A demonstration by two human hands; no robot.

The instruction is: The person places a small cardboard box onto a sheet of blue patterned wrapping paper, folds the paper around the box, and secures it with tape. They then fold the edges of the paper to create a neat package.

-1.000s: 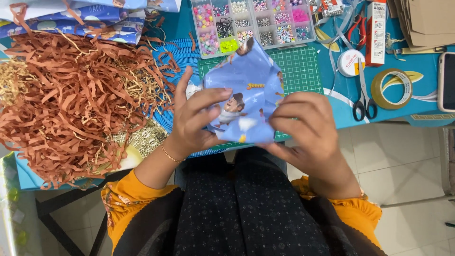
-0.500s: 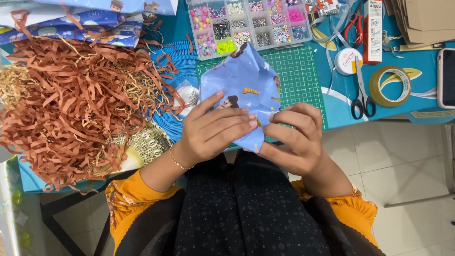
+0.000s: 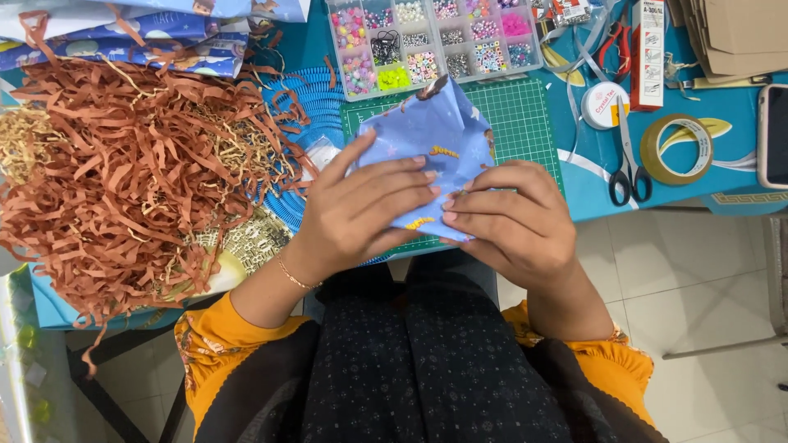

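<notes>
Blue printed wrapping paper, folded into a small parcel, held at centre frame above the near edge of a green cutting mat. Left hand laid flat over the paper's lower left, fingers spread and pressing on it; right hand grasping the lower right edge, fingertips curled in against the fold and nearly touching those of the left. Heap of brown shredded paper filling the left of the frame, on a blue table. Clear compartment box of coloured beads at top centre, just beyond the mat. Scissors to the right of the mat, with a roll of brown tape beside them and a small white tape reel just above. Phone edge at far right. More rolled blue printed paper at upper left.
</notes>
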